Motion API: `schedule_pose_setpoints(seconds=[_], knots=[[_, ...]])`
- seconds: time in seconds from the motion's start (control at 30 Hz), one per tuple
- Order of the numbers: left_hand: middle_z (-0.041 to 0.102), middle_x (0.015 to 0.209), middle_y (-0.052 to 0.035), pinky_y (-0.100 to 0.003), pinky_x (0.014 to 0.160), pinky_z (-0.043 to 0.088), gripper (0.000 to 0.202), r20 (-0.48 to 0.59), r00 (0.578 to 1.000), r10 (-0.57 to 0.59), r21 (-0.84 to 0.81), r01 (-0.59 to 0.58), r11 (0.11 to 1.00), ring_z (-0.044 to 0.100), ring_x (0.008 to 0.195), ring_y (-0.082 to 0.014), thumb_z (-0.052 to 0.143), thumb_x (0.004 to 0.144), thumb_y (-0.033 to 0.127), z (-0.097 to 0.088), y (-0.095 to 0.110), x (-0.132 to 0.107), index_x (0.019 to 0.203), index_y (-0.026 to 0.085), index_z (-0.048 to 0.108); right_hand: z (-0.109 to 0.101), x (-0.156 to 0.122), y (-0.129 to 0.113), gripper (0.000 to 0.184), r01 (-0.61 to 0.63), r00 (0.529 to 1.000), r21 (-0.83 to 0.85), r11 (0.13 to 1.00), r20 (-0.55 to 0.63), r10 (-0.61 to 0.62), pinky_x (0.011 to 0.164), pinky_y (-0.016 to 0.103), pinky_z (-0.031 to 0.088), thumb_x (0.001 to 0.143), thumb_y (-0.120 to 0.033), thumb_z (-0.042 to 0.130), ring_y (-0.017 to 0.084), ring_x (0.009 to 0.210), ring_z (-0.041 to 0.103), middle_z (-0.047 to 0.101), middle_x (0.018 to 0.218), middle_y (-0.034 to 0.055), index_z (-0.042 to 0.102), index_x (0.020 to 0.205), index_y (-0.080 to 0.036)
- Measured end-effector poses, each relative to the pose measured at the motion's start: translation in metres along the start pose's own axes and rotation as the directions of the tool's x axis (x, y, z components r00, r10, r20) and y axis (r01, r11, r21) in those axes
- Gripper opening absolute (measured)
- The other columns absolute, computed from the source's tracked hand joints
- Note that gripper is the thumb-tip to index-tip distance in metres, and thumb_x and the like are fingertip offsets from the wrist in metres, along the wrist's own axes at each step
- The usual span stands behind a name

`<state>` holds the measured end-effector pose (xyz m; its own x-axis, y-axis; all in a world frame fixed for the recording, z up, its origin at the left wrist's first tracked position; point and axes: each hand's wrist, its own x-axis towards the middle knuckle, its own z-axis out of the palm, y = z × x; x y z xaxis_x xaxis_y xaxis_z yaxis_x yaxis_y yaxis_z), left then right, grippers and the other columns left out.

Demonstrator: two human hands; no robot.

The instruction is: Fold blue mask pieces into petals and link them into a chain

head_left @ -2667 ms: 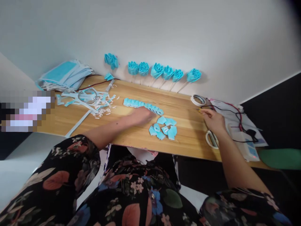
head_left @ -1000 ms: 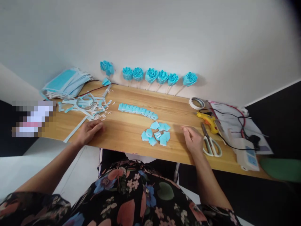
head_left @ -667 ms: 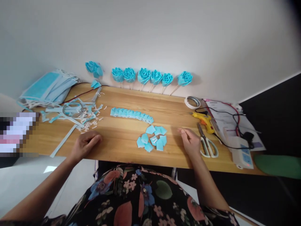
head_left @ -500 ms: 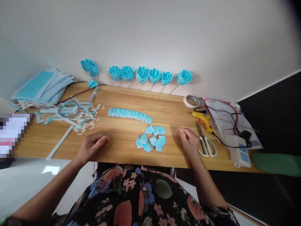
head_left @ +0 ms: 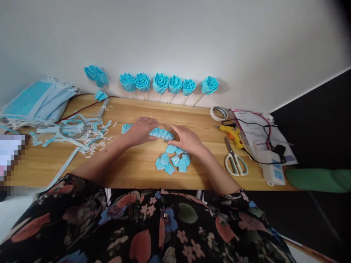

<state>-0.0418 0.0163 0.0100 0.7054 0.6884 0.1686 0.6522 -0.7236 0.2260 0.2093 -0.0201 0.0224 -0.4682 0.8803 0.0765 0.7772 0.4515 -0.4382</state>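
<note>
A row of overlapping folded light-blue mask-fabric pieces (head_left: 162, 133) lies across the middle of the table. My left hand (head_left: 141, 130) is over the row's left-middle part, palm down, thumb apart from the fingers, covering several pieces. At the row's right end my right hand (head_left: 188, 138) curves around the last piece, thumb and fingers apart. Whether either hand presses on the row is hard to tell. Just below, a loose pile of similar blue pieces (head_left: 175, 160) lies partly under my right hand.
Blue fabric roses on sticks (head_left: 160, 83) lean along the wall. Stacked face masks (head_left: 30, 100), cut strips and scraps (head_left: 93, 128) lie left. Right are a tape roll (head_left: 218, 114), yellow glue gun (head_left: 232, 135), scissors (head_left: 236, 163), power strip (head_left: 273, 170) and papers (head_left: 248, 126).
Both hands have moved inward and forward from the table's front area, from closed to spread, onto the row of folded pieces. The view has shifted slightly.
</note>
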Motion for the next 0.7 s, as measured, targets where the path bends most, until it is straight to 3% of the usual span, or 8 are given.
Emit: schedule_pose_setpoints(seconds=[0.1, 0.23, 0.33, 0.4, 0.53, 0.6, 0.7], knots=[[0.064, 0.129, -0.0173, -0.046, 0.1, 0.042, 0.056, 0.015, 0.999, -0.033, 0.011, 0.033, 0.999, 0.059, 0.117, -0.0348, 0.073, 0.083, 0.035, 0.011, -0.002, 0.002, 0.131, 0.012, 0.058, 0.009, 0.013, -0.005, 0.071, 0.028, 0.999, -0.054, 0.998, 0.039, -0.025, 0.099, 0.052, 0.048, 0.078, -0.034, 0.078, 0.035, 0.121, 0.058, 0.062, 0.135, 0.0155, 0.05, 0.142, -0.022], [0.067, 0.125, -0.0149, -0.045, 0.098, 0.043, 0.046, -0.055, 0.996, -0.064, -0.03, 0.062, 0.998, 0.061, 0.114, -0.0327, 0.068, 0.087, 0.029, 0.018, -0.008, -0.002, 0.131, 0.016, 0.059, 0.014, 0.027, -0.002, 0.065, 0.073, 0.997, -0.089, 0.993, 0.048, -0.068, 0.101, 0.051, 0.047, 0.081, -0.026, 0.073, 0.032, 0.121, 0.057, 0.062, 0.133, 0.016, 0.049, 0.142, -0.019], [0.065, 0.13, -0.0146, -0.046, 0.1, 0.042, 0.044, -0.079, 0.995, -0.054, -0.029, 0.052, 0.998, 0.06, 0.118, -0.0315, 0.059, 0.092, 0.026, 0.02, -0.015, -0.007, 0.135, 0.016, 0.055, 0.002, 0.025, 0.002, 0.066, 0.099, 0.995, -0.003, 0.995, 0.011, -0.099, 0.104, 0.052, 0.045, 0.083, -0.03, 0.072, 0.032, 0.126, 0.054, 0.06, 0.137, 0.014, 0.048, 0.143, -0.022], [0.061, 0.135, -0.0154, -0.047, 0.103, 0.041, 0.045, -0.104, 0.994, -0.043, -0.016, 0.042, 0.999, 0.058, 0.121, -0.0319, 0.055, 0.095, 0.026, 0.022, -0.017, -0.01, 0.138, 0.015, 0.053, -0.01, 0.012, 0.007, 0.061, 0.096, 0.992, 0.079, 0.992, -0.087, -0.089, 0.107, 0.051, 0.043, 0.086, -0.035, 0.069, 0.03, 0.128, 0.054, 0.061, 0.138, 0.0105, 0.048, 0.143, -0.027], [0.058, 0.139, -0.0186, -0.051, 0.104, 0.04, 0.048, -0.172, 0.985, -0.031, -0.002, 0.031, 1.0, 0.054, 0.126, -0.0353, 0.06, 0.092, 0.03, 0.021, -0.014, -0.012, 0.137, 0.016, 0.053, -0.022, -0.032, 0.02, 0.036, -0.026, 0.931, 0.294, 0.955, -0.341, 0.13, 0.095, 0.04, 0.051, 0.094, -0.035, 0.055, 0.022, 0.107, 0.066, 0.071, 0.117, 0.0066, 0.06, 0.129, -0.026], [0.058, 0.138, -0.0184, -0.052, 0.104, 0.04, 0.045, -0.2, 0.98, -0.015, -0.023, 0.011, 1.0, 0.054, 0.126, -0.0352, 0.06, 0.092, 0.033, 0.017, -0.008, -0.011, 0.134, 0.017, 0.056, -0.017, -0.054, 0.025, 0.03, -0.118, 0.897, 0.358, 0.926, -0.361, 0.254, 0.086, 0.036, 0.053, 0.094, -0.035, 0.054, 0.02, 0.096, 0.068, 0.073, 0.108, 0.0062, 0.067, 0.118, -0.023], [0.065, 0.13, -0.0143, -0.048, 0.1, 0.045, 0.035, -0.221, 0.974, 0.042, -0.096, -0.064, 0.993, 0.059, 0.118, -0.0306, 0.052, 0.096, 0.029, 0.009, 0.01, -0.009, 0.128, 0.019, 0.062, -0.004, -0.077, 0.031, 0.024, -0.197, 0.887, 0.358, 0.913, -0.331, 0.321, 0.081, 0.033, 0.053, 0.093, -0.033, 0.055, 0.018, 0.088, 0.068, 0.074, 0.104, 0.0059, 0.071, 0.106, -0.021]])
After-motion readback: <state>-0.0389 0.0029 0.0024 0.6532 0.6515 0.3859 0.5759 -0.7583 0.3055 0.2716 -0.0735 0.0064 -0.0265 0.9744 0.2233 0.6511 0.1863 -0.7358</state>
